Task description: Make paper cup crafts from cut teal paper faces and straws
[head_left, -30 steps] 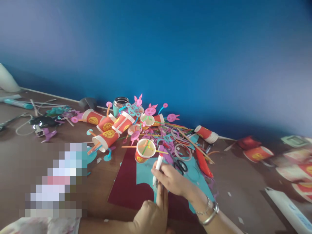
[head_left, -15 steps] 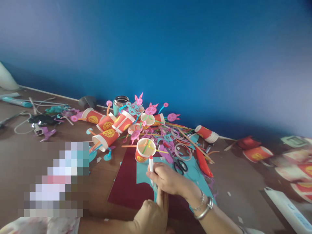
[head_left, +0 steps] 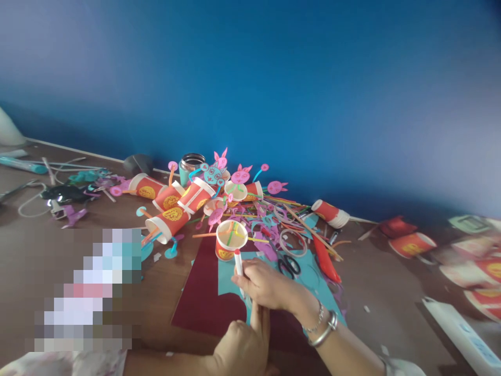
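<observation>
My right hand point(head_left: 266, 284) is closed round a white marker with a red end point(head_left: 238, 263), which stands nearly upright, tilted slightly left. Just below it, my left hand point(head_left: 242, 344) has some fingers curled and others stretched forward, pressed together. Its fingertips disappear under my right hand, where a bit of pale blue shows; what they grip is hidden. Both hands are above dark red paper point(head_left: 199, 303) and light blue paper point(head_left: 313, 271). Beyond the marker stands a red-and-white paper cup point(head_left: 225, 245) with green, yellow and orange straws in it.
Black-handled scissors point(head_left: 288, 266) and a tape roll point(head_left: 293, 243) lie right of the cup. Behind are decorated paper cups point(head_left: 168, 223), a pink rabbit face point(head_left: 241, 175) and paper scraps. A white power strip point(head_left: 462, 334) lies at right; a blue wall point(head_left: 250, 94) rises behind.
The marker's red end has tipped a little to the left in my right hand. The whole view has shifted slightly; my left hand stays about where it was.
</observation>
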